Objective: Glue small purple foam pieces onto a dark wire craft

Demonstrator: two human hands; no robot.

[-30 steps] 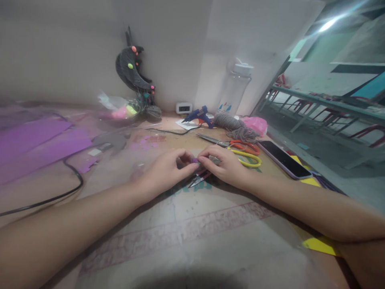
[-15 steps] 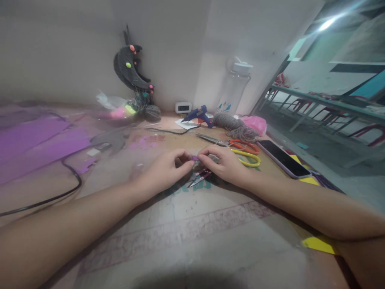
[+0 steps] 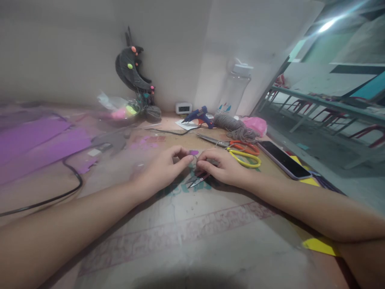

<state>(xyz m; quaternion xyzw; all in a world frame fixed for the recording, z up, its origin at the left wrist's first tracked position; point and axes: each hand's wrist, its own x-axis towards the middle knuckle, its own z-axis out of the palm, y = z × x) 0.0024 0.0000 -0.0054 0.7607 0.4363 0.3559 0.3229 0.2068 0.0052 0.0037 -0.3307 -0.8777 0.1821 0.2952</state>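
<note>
Between the thumb and index finger of my left hand [image 3: 168, 166] is a small purple piece [image 3: 194, 152], thin and rounded, perhaps felt or foam. Just to its right, my right hand [image 3: 221, 164] has its fingers curled into a pinch; whatever they may hold is too small to make out. The two hands are slightly apart. Below the right fingers, pointed blades of small scissors [image 3: 197, 182] lie on the table, their rear part hidden by the hand. Yellow-handled scissors [image 3: 251, 163] and orange-handled scissors [image 3: 216, 140] lie behind the right hand.
Purple sheets [image 3: 39, 136] and a black cable [image 3: 80, 182] lie at left. At the back stand a black crescent-shaped thing [image 3: 128, 72], a small clock [image 3: 183, 108], a blue glue gun [image 3: 198, 115], grey yarn [image 3: 231, 124] and a bottle [image 3: 236, 90]. A phone [image 3: 284, 158] lies right.
My right fingertips have come away from the purple piece and moved slightly down. The piece stays at my left fingertips, more of it showing.
</note>
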